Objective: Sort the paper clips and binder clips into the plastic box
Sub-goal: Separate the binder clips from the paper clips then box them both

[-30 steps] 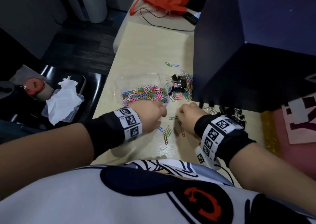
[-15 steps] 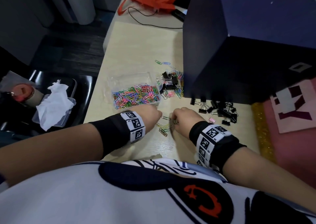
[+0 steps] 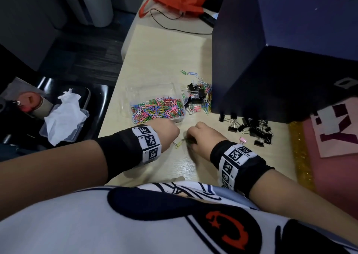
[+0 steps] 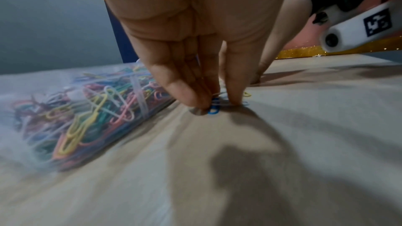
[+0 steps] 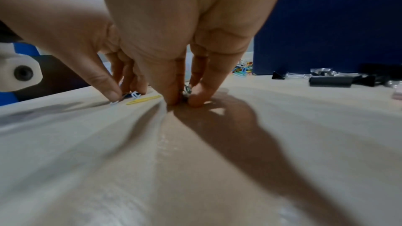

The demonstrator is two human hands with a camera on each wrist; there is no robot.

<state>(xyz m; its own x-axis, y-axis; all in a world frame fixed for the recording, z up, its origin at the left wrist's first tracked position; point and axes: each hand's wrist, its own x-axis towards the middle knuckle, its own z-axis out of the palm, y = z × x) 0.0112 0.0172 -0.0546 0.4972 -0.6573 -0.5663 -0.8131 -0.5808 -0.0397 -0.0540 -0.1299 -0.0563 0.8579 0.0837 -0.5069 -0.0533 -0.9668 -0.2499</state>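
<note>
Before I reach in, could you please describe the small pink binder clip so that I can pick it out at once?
Start at the tall dark blue box on the pale wooden desk. Below its near corner lies a heap of black binder clips. The small pink binder clip lies alone at that heap's near-left edge, the only pink one.

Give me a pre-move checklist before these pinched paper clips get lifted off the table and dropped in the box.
1. Left hand grips clips: ok, fingertips pinch a blue paper clip against the table.
2. Right hand grips a clip: ok, thumb and finger pinch a dark green paper clip, partly hidden.
3. Clear plastic box open: ok, no lid on it.
4. Box within reach: ok, right beside the left hand.
5. Strays left behind: not ok, a yellow paper clip lies loose between the hands.
6. Black binder clips sorted: not ok, piled on the table.
</note>
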